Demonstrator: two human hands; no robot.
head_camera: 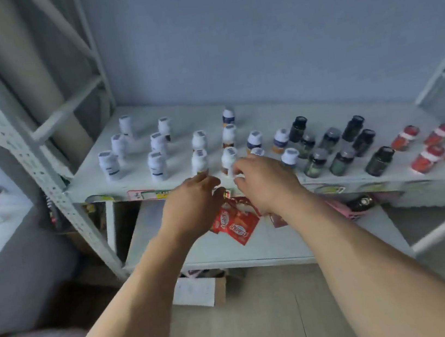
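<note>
Head view is showing a shelf (265, 116) carrying rows of upright containers, so the arranging is looking well along. White bottles (158, 166) are standing on the left, dark bottles (331, 138) further right, and red jars (428, 156) at the far right.

At the shelf's front edge, the left grip (193, 193) is reaching in, its fingertips touching the foot of the left front bottle (199, 161). Whether it is pinching that bottle I cannot tell through the blur. Just beside it, the right grip (263, 181) is curling fingers and thumb round the white bottle (228, 159), seemingly setting it into line. What is remaining appears to be straightening this front row.

Close-packed bottles behind the fingers are standing in the way and risk being knocked. Under the edge, red sachets (236, 226) are hanging between the wrists, and a cardboard box (201, 290) is lying on the floor.
</note>
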